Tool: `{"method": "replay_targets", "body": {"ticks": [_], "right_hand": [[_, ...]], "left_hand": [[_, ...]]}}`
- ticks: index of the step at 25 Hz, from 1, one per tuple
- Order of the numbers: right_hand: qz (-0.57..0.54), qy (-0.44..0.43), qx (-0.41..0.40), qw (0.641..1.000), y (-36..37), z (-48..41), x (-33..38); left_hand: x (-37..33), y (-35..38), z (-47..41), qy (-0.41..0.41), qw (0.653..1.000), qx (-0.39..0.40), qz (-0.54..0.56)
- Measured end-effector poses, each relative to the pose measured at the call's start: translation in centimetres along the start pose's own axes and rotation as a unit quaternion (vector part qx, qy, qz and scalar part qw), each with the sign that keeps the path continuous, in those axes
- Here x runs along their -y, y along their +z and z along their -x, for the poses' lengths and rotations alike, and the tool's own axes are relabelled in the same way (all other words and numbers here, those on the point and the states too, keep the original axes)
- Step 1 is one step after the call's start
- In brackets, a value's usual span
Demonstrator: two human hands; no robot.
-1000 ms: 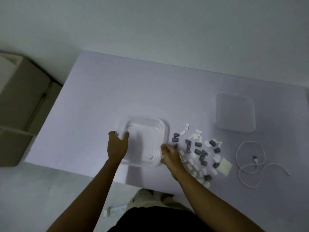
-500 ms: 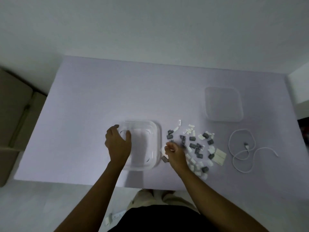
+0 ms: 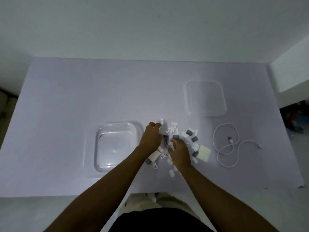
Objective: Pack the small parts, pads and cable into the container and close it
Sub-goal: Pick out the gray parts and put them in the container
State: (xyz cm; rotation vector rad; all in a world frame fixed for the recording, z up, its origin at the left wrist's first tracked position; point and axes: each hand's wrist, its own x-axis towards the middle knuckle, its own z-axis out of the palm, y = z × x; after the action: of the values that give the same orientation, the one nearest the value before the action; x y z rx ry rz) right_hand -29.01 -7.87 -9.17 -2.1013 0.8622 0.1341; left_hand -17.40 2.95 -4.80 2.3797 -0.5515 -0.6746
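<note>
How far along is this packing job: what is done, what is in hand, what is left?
Done: nothing packed; the clear container looks empty. In hand: the left hand and right hand are down among the small parts, fingers curled; whether either grips one is unclear. Left: parts, pads, white cable all go in, then the lid, lying apart, goes on.

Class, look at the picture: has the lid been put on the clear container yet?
No, the lid lies flat on the table, well apart from the open container.
</note>
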Motion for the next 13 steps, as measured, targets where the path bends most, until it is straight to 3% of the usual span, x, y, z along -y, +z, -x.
{"method": "replay_targets", "body": {"ticks": [3, 8, 13], "right_hand": [[0.018, -0.065, -0.04, 0.997, -1.1, -2.5, -0.1], [0.123, -0.139, -0.005, 0.983, 1.0, -4.6, -0.8], [0.151, -0.139, 0.014, 0.979, 2.0, -5.0, -2.0]], "left_hand": [[0.2, 1.8, -2.4, -0.047, 0.998, -0.003, -0.042], [2.6, 3.8, -3.2, -0.098, 0.993, -0.012, -0.064], [3.5, 4.8, -3.4, -0.104, 0.992, -0.013, -0.072]]}}
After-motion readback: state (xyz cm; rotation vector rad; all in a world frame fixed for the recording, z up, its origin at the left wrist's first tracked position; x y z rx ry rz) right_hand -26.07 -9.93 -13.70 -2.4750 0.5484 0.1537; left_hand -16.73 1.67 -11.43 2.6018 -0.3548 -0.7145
